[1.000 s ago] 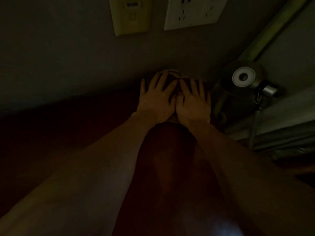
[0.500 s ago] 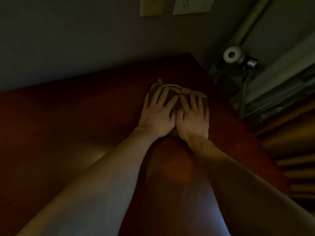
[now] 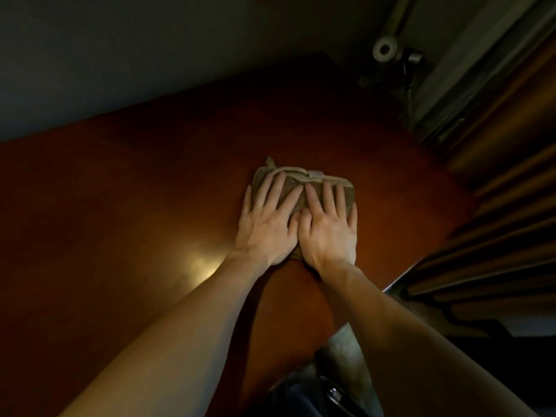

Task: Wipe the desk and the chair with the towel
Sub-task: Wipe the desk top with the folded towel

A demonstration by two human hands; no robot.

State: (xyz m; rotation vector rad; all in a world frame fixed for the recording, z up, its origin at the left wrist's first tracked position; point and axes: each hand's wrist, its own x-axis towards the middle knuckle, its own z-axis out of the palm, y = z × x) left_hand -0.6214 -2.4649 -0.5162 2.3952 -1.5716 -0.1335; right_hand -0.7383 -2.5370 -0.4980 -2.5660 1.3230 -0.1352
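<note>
Now pulled back across desk (image 3: 150,191) from far corner toward near middle.
Pressing flat with left hand (image 3: 267,224) on folded towel (image 3: 301,176), right hand (image 3: 328,230) alongside, fingers spread, nothing pinched. Judged a pull stroke over far strip, with near desk and chair yet to wipe.

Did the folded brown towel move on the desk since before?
Yes. The folded brown towel has slid nearer, away from the grey wall; bare reddish wooden desk now lies between them.
</note>
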